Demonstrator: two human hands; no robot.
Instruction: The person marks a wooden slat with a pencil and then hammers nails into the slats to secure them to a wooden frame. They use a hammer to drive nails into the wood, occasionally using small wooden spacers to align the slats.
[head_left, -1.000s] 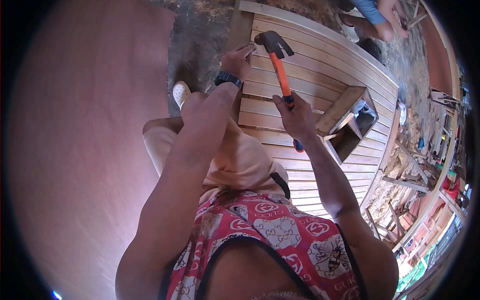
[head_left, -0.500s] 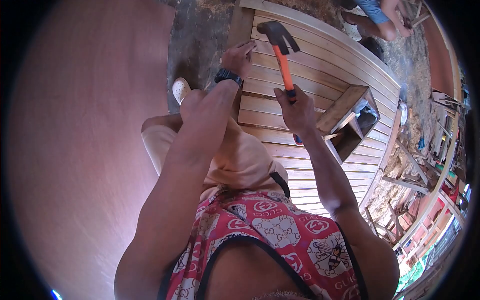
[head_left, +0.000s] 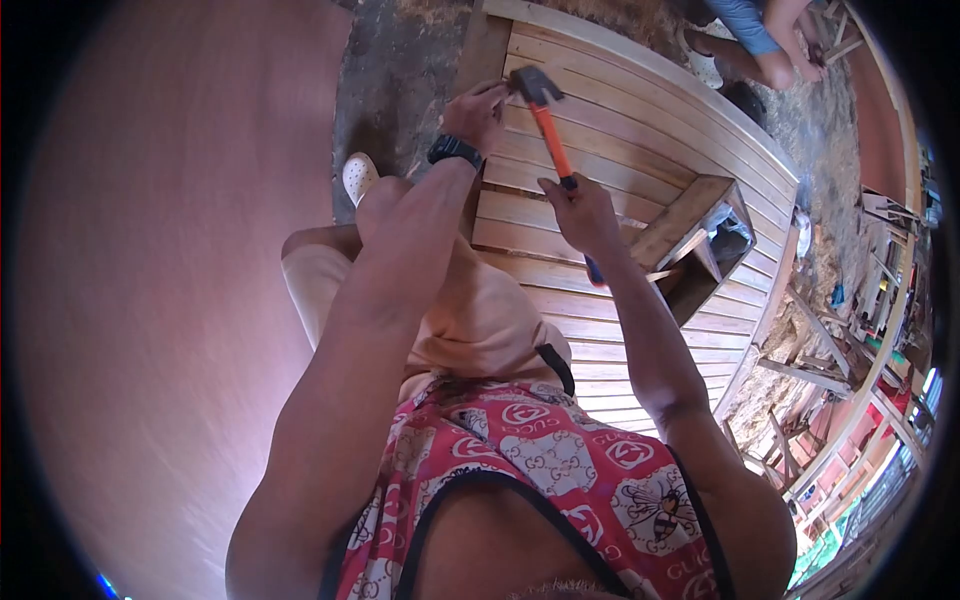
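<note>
My right hand (head_left: 585, 215) is wrapped round the handle of a claw hammer (head_left: 552, 135) with an orange shaft and a dark head. The hammer's head is just right of the fingertips of my left hand (head_left: 475, 115), which wears a dark watch. Those fingers are pinched together at the left edge of a slatted wooden panel (head_left: 600, 150); what they hold is too small to make out. Light wooden slats run across the panel beneath the hammer.
An open wooden box (head_left: 690, 245) with plastic inside stands on the panel, right of my right hand. A large smooth reddish sheet (head_left: 180, 250) fills the left side. Another person's leg (head_left: 740, 60) shows at the top right, with wood pieces (head_left: 815, 370) below.
The hammer's head has moved down and left, close to my left fingertips. My right hand has shifted slightly left. My left hand has stayed nearly still.
</note>
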